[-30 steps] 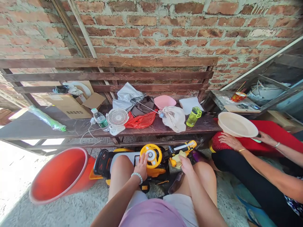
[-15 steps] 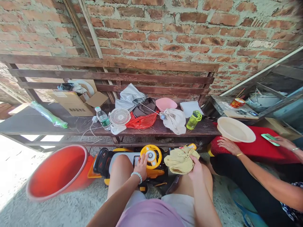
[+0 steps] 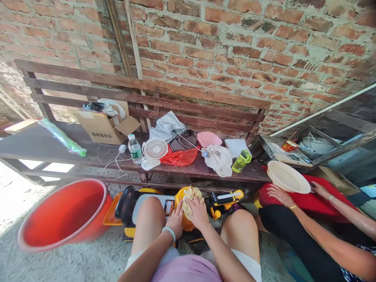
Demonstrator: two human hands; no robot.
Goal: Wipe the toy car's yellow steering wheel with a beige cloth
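Observation:
A yellow steering wheel [image 3: 179, 196] of a toy ride-on vehicle [image 3: 143, 207] sits between my knees, partly hidden by the cloth and hands. My right hand [image 3: 199, 212] presses a crumpled pale-yellow cloth [image 3: 192, 194] onto the wheel, fingers bent over the fabric. With its fingers stretched out, my left hand [image 3: 175, 221] rests against the wheel's left side; a beaded bracelet is on that wrist. To the right of the wheel lies the toy's yellow-and-black digger arm [image 3: 227, 199].
A large red tub [image 3: 63, 215] stands left of the toy. Ahead, the wooden bench [image 3: 94, 154] bears a cardboard box [image 3: 101, 127], a water bottle [image 3: 134, 149], a small fan [image 3: 155, 150], bags and a green bottle [image 3: 241, 160]. At right, another person's hands [image 3: 279, 195] touch a cream basin [image 3: 288, 177].
My right hand has carried the cloth left, from above my right knee onto the steering wheel. The other person's right hand has moved to the basin; the green item it held is gone from it.

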